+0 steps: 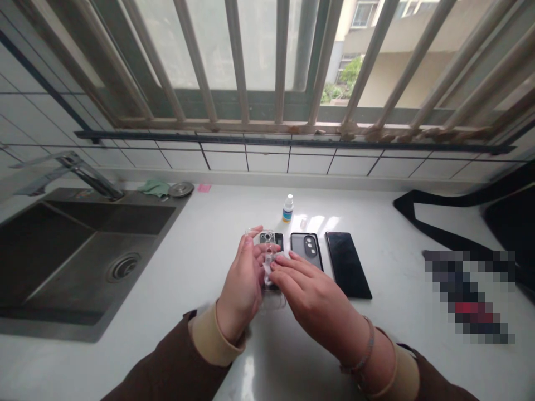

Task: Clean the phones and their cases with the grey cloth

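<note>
Left hand (243,284) grips clear phone case (254,233) at frame centre, long axis pointing away, left hand nearer; right hand (307,287), fingers together, meets a white wipe (267,273), hold unclear.

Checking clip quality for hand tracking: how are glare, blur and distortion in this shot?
Head view: the window is bright and washed out, and its bars bow from wide-angle distortion; sunlight glares on the countertop; the left hand and right hand look fairly sharp, but the clear case barely stands out; a pixelated patch obscures the right side.
</note>
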### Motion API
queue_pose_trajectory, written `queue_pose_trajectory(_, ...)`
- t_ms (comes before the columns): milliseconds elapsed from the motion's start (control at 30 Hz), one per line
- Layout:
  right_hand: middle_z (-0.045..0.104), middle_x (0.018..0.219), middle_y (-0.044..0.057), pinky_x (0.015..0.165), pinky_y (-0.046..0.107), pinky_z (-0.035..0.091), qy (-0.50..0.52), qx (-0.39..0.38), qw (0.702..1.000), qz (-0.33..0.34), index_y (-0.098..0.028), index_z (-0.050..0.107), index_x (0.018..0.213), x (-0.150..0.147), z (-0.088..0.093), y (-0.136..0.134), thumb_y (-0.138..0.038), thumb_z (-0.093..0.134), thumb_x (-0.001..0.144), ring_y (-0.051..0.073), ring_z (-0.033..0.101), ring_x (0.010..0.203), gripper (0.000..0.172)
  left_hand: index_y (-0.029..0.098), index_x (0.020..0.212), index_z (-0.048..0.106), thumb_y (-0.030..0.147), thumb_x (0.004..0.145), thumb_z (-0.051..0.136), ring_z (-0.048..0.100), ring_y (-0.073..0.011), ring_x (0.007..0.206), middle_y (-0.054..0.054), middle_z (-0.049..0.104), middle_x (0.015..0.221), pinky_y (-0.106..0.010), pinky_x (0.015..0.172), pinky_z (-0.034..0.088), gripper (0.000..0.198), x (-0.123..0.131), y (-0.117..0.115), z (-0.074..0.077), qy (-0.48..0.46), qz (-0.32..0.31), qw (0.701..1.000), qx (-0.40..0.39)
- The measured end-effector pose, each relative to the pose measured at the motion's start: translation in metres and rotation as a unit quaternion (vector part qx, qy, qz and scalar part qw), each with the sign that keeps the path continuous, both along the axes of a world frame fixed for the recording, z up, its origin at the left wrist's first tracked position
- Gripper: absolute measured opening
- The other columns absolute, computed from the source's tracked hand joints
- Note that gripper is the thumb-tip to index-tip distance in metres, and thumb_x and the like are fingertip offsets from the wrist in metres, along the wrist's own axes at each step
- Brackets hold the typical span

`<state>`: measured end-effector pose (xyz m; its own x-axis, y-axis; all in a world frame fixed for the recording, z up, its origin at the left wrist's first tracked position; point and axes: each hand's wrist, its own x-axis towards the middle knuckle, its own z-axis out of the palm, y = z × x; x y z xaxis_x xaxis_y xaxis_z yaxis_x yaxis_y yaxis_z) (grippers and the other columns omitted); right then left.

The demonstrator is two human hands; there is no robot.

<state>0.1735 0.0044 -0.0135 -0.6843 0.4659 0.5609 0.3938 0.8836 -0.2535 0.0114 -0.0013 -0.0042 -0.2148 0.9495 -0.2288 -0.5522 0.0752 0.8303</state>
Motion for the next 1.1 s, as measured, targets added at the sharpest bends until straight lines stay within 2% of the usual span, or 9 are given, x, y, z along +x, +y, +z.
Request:
queue_pose_trajectory(100, 0.082, 0.112, 0.013, 0.122, 0.046, 0.054, 0.011, -0.012, 0.999, 0.04, -0.009, 0.073, 0.117, -0.004, 0.003, -0.004, -0.003, 0.05, 0.108, 0.027, 0.076, 0.116, 0.026, 0.023, 0.143, 0.053, 0.059, 0.108, 0.052, 0.069, -0.0185, 0.079, -0.008, 0.073, 0.098, -0.031, 0.073, 0.057, 0.051, -0.003, 0.002, 0.001, 0.015, 0.044, 0.999, 0.015)
queue_pose_trajectory(200, 0.082, 0.101, 0.012, 0.104, 0.04, 0.063, 0.033, -0.048, 0.996, 0.069, -0.01, 0.074, 0.114, -0.007, 0.001, -0.007, -0.002, 0.049, 0.107, 0.025, 0.077, 0.1, 0.028, 0.022, 0.143, 0.055, 0.061, 0.107, 0.053, 0.068, -0.0178, 0.078, -0.008, 0.072, 0.097, -0.03, 0.071, 0.057, 0.054, -0.006, 0.004, 0.001, 0.044, 0.076, 0.996, 0.026)
queue_pose_trajectory(333, 0.083, 0.1, 0.01, 0.082, 0.037, 0.064, 0.064, -0.185, 0.979, 0.047, -0.015, 0.075, 0.116, -0.007, -0.002, -0.01, -0.013, 0.054, 0.109, 0.024, 0.078, 0.09, 0.023, 0.021, 0.146, 0.055, 0.061, 0.108, 0.052, 0.067, -0.0168, 0.077, -0.008, 0.072, 0.096, -0.027, 0.068, 0.055, 0.055, -0.008, 0.005, -0.002, 0.059, 0.089, 0.994, 0.032)
queue_pose_trajectory(433, 0.084, 0.1, 0.006, 0.077, 0.034, 0.059, 0.099, -0.312, 0.945, 0.026, -0.02, 0.078, 0.117, -0.006, 0.002, -0.012, -0.019, 0.056, 0.109, 0.022, 0.079, 0.085, 0.023, 0.022, 0.147, 0.054, 0.061, 0.109, 0.051, 0.067, -0.0167, 0.08, -0.008, 0.071, 0.099, -0.026, 0.069, 0.056, 0.055, -0.008, 0.005, -0.005, 0.074, 0.08, 0.993, 0.044)
queue_pose_trajectory(600, 0.083, 0.094, 0.003, 0.077, 0.033, 0.057, 0.176, -0.481, 0.859, 0.012, -0.025, 0.083, 0.118, -0.009, 0.003, -0.014, -0.035, 0.061, 0.11, 0.019, 0.075, 0.082, 0.025, 0.025, 0.147, 0.052, 0.065, 0.107, 0.054, 0.067, -0.0172, 0.087, -0.007, 0.07, 0.104, -0.029, 0.077, 0.059, 0.057, -0.007, 0.004, -0.011, 0.104, 0.06, 0.992, 0.05)
queue_pose_trajectory(833, 0.08, 0.1, 0.005, 0.088, 0.039, 0.063, 0.394, -0.651, 0.647, 0.036, -0.025, 0.081, 0.115, -0.015, -0.011, -0.002, -0.052, 0.073, 0.102, 0.02, 0.075, 0.088, 0.031, 0.023, 0.132, 0.062, 0.066, 0.104, 0.06, 0.072, -0.0197, 0.091, -0.008, 0.074, 0.109, -0.032, 0.082, 0.059, 0.052, -0.001, -0.001, -0.012, 0.044, -0.06, 0.997, 0.011)
queue_pose_trajectory(900, 0.08, 0.108, 0.006, 0.089, 0.04, 0.063, 0.457, -0.612, 0.645, -0.008, -0.026, 0.08, 0.115, -0.008, -0.01, 0.006, -0.053, 0.074, 0.101, 0.021, 0.075, 0.094, 0.031, 0.021, 0.125, 0.063, 0.062, 0.105, 0.06, 0.073, -0.0209, 0.09, -0.01, 0.075, 0.107, -0.033, 0.081, 0.059, 0.046, -0.001, -0.001, -0.008, -0.005, -0.103, 0.995, -0.001)
queue_pose_trajectory(1033, 0.078, 0.115, 0.01, 0.087, 0.042, 0.063, 0.514, -0.434, 0.725, -0.147, -0.026, 0.076, 0.126, 0.017, -0.003, 0.023, -0.055, 0.066, 0.105, 0.025, 0.073, 0.102, 0.037, 0.016, 0.119, 0.061, 0.059, 0.109, 0.051, 0.076, -0.0226, 0.086, -0.017, 0.076, 0.105, -0.037, 0.082, 0.062, 0.046, -0.007, -0.002, 0.001, -0.116, -0.274, 0.953, -0.048)
queue_pose_trajectory(1100, 0.077, 0.107, 0.009, 0.082, 0.04, 0.063, 0.485, -0.406, 0.756, -0.165, -0.025, 0.075, 0.124, 0.024, -0.001, 0.028, -0.056, 0.065, 0.105, 0.025, 0.071, 0.096, 0.038, 0.015, 0.118, 0.061, 0.062, 0.11, 0.044, 0.077, -0.024, 0.087, -0.021, 0.077, 0.106, -0.038, 0.083, 0.063, 0.051, -0.01, -0.004, 0.003, -0.153, -0.356, 0.92, -0.058)
